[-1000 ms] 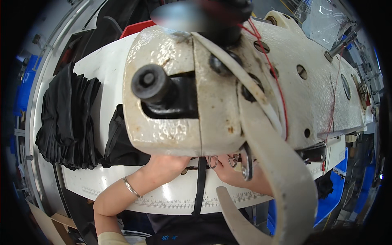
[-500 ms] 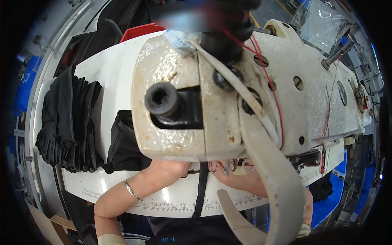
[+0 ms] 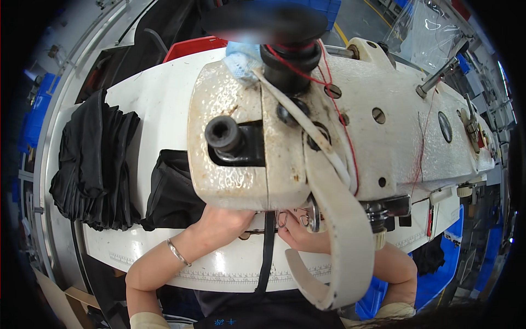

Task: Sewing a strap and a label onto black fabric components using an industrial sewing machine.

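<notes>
The white head of a sewing machine [image 3: 227,186] stands over my hands and hides part of them. My left hand [image 3: 227,223] lies at its lower left edge, knuckles up; its fingertips are out of sight beneath the head. Closer to the strip's right side, my right hand [image 3: 304,237] has bent fingers drawn together beside small metal wire parts; what they hold, if anything, cannot be made out. Between the hands a narrow black strip [image 3: 266,257] runs toward me over the table's front edge. A folded black fabric piece [image 3: 174,192] rests left of the machine, partly behind it.
A thick stack of black fabric pieces [image 3: 93,164] lies on the left of the white table [image 3: 159,93]. A curved white lever [image 3: 350,257] hangs in front of my right forearm. Red thread [image 3: 350,148] runs down the machine. Blue bins [image 3: 433,282] stand at the lower right.
The view has shifted, so the machine's lever and upper parts appear farther left. More of my right hand and forearm shows now. Both hands stay close to the black strip.
</notes>
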The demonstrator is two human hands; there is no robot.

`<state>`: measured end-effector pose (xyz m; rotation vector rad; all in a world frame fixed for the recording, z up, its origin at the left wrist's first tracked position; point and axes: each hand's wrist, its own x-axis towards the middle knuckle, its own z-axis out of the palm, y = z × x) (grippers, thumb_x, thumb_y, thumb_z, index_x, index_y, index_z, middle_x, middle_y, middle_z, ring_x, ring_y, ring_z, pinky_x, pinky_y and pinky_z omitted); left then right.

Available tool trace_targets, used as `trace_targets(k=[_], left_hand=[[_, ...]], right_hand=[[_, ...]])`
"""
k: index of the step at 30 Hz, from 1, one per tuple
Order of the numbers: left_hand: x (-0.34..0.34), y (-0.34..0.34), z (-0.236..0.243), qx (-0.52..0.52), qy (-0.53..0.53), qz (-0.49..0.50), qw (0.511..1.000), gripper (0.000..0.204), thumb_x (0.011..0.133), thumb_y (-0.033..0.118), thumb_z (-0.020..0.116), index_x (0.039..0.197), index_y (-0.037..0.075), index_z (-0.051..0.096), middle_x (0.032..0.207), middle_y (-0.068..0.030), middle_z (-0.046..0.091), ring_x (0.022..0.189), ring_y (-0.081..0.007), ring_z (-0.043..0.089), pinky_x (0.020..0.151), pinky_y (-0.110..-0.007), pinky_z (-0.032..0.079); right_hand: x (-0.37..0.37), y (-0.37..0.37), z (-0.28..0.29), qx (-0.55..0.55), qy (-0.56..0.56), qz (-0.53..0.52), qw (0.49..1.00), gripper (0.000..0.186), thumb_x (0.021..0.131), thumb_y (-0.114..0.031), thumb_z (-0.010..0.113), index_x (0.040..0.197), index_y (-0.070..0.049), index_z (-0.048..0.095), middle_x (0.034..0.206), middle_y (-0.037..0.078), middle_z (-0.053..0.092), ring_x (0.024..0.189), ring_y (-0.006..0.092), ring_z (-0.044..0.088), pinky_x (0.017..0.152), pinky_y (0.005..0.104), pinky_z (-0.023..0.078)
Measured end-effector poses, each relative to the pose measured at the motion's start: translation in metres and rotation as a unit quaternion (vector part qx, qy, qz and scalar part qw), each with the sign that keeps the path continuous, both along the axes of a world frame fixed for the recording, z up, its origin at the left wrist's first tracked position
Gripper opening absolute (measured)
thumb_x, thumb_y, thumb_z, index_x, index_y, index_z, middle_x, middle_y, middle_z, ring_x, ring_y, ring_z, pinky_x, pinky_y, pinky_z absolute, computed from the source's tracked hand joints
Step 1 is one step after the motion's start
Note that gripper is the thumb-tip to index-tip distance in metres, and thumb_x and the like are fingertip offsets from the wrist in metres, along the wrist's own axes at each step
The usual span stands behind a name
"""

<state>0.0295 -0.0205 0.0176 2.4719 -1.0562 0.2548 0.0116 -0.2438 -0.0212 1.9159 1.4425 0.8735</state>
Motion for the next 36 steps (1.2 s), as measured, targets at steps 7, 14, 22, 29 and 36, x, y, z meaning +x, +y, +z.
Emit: trace_targets(k=[7, 14, 22, 29, 36], left_hand=[[0.005, 0.003, -0.005, -0.022, -0.014, 0.015, 1.0, 0.022, 0.061, 0.002, 0.064, 0.082, -0.001, 0.067, 0.087, -0.0152, 0.062, 0.085, -0.0336, 0.061, 0.075, -0.044, 0.049], [-0.012, -0.012, 0.009, 0.019, -0.071, 0.048, 0.996, 0.029, 0.063, 0.005, 0.061, 0.09, -0.002, 0.066, 0.085, -0.0125, 0.058, 0.084, -0.0291, 0.057, 0.074, -0.039, 0.048], [-0.043, -0.021, 0.032, 0.253, -0.195, 0.103, 0.942, 0.032, 0.066, 0.005, 0.057, 0.095, -0.008, 0.059, 0.082, -0.0105, 0.051, 0.08, -0.0218, 0.053, 0.088, -0.037, 0.043], [-0.019, -0.007, 0.035, 0.016, -0.048, 0.055, 0.997, 0.026, 0.066, 0.002, 0.063, 0.091, 0.0, 0.059, 0.078, -0.0083, 0.049, 0.075, -0.0222, 0.051, 0.067, -0.033, 0.041], [-0.018, -0.001, 0.023, -0.026, 0.053, 0.022, 0.998, 0.038, 0.061, -0.007, 0.06, 0.097, 0.002, 0.065, 0.085, -0.0087, 0.058, 0.078, -0.0278, 0.059, 0.07, -0.038, 0.049]], right_hand=[[0.001, 0.01, -0.011, 0.255, 0.391, -0.063, 0.882, 0.029, 0.071, -0.019, 0.062, 0.099, -0.013, 0.066, 0.107, 0.009, 0.06, 0.094, 0.0238, 0.058, 0.076, 0.0389, 0.051], [0.018, -0.009, 0.0, 0.309, 0.289, 0.016, 0.906, 0.012, 0.052, -0.013, 0.06, 0.062, -0.008, 0.055, 0.079, 0.008, 0.054, 0.077, 0.0226, 0.055, 0.057, 0.0357, 0.045], [0.021, 0.002, 0.034, 0.278, 0.294, 0.074, 0.912, 0.029, 0.062, -0.011, 0.062, 0.089, -0.001, 0.065, 0.085, 0.008, 0.06, 0.084, 0.0211, 0.056, 0.07, 0.0309, 0.048], [0.007, 0.017, 0.034, 0.18, 0.265, 0.084, 0.943, 0.026, 0.067, -0.012, 0.061, 0.09, 0.0, 0.065, 0.087, 0.007, 0.06, 0.082, 0.0191, 0.056, 0.074, 0.0301, 0.048], [-0.002, 0.005, 0.014, 0.294, 0.319, 0.054, 0.9, 0.017, 0.066, -0.014, 0.062, 0.082, -0.007, 0.064, 0.081, 0.004, 0.059, 0.075, 0.0177, 0.056, 0.076, 0.033, 0.046]])
